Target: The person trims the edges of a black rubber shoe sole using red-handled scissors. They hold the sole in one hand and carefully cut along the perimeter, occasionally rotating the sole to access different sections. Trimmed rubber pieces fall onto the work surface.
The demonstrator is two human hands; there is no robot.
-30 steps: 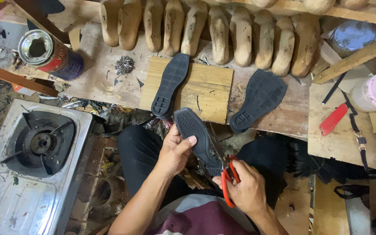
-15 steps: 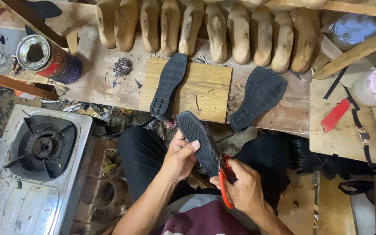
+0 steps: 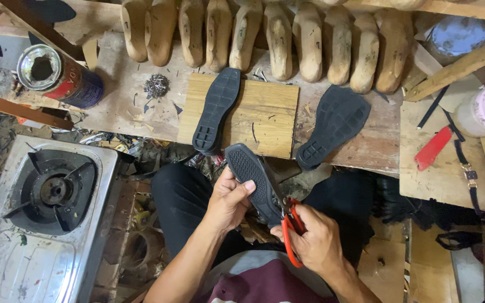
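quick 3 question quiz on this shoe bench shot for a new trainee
1. True or false: the left hand holds a black sole.
2. How many black soles lie on the bench? A) one B) two C) four
3. What tool is in the right hand?

Key: 1 true. 2 B: one sole on the wooden board, one right of it. 3 Red-handled scissors.
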